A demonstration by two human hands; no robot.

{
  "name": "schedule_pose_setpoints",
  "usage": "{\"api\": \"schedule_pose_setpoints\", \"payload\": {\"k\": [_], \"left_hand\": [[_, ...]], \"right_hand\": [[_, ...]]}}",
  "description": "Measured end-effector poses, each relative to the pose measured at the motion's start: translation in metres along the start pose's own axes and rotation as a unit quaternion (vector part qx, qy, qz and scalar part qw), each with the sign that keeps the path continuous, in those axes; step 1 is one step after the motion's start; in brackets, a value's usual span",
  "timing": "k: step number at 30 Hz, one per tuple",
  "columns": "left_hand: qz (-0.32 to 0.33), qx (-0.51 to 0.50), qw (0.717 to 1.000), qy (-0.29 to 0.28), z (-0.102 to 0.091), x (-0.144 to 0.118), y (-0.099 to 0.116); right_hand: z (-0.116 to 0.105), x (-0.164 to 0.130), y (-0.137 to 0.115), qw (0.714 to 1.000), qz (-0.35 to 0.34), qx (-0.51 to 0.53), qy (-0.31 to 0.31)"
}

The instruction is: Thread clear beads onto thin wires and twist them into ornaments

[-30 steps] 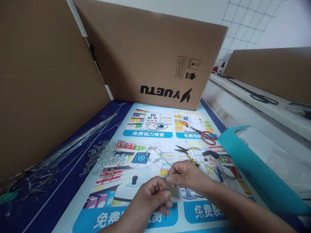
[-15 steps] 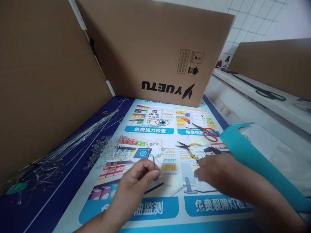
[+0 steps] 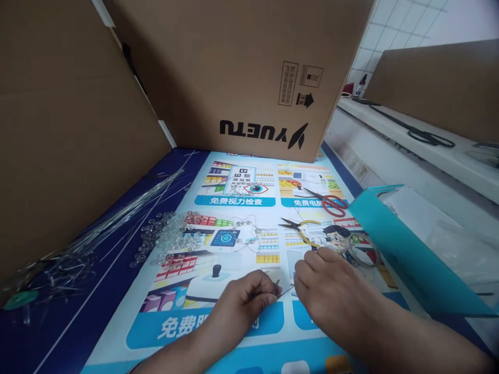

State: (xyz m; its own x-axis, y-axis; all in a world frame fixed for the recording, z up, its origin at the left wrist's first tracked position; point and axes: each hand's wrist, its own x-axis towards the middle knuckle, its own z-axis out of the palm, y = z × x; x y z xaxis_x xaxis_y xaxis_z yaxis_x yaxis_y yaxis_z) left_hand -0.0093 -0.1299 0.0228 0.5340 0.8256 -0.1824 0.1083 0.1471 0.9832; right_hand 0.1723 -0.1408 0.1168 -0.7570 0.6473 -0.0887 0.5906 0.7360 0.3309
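My left hand (image 3: pixel 255 293) is closed in a pinch on a thin dark rod (image 3: pixel 277 284), of which only a short end shows. A thin wire (image 3: pixel 287 291) spans the small gap between my hands. My right hand (image 3: pixel 327 291) has its fingers curled tight at the wire's right end, its fingertips mostly hidden. Just beyond lie a looped wire piece strung with clear beads (image 3: pixel 246 235) and yellow-handled pliers (image 3: pixel 302 229). Beside my right wrist is a coil of wire (image 3: pixel 365 250).
Clear beads (image 3: pixel 171 236) lie heaped at the left near a bundle of long wires (image 3: pixel 128 213). Red-handled scissors (image 3: pixel 331 203) rest behind the pliers. A teal box (image 3: pixel 405 249) stands at right, with tall cardboard (image 3: pixel 234 67) at the back and left.
My right hand has come left and nearer, close to my left hand, uncovering the wire coil. My left hand has shifted right, and the rod in it has tilted. The view has shifted slightly.
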Motion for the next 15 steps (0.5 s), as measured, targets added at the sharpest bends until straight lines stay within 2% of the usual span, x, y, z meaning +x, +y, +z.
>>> {"api": "schedule_pose_setpoints", "payload": {"k": [12,15], "left_hand": [[0.034,-0.006,0.999,-0.026,0.0029,0.0023,-0.0083],[0.05,-0.001,0.999,-0.011,0.0012,0.0001,-0.0039]], "right_hand": [[-0.0018,0.0039,-0.0054,0.984,-0.075,-0.054,0.151],[-0.0046,0.0032,0.0,0.97,-0.08,-0.038,0.225]]}}
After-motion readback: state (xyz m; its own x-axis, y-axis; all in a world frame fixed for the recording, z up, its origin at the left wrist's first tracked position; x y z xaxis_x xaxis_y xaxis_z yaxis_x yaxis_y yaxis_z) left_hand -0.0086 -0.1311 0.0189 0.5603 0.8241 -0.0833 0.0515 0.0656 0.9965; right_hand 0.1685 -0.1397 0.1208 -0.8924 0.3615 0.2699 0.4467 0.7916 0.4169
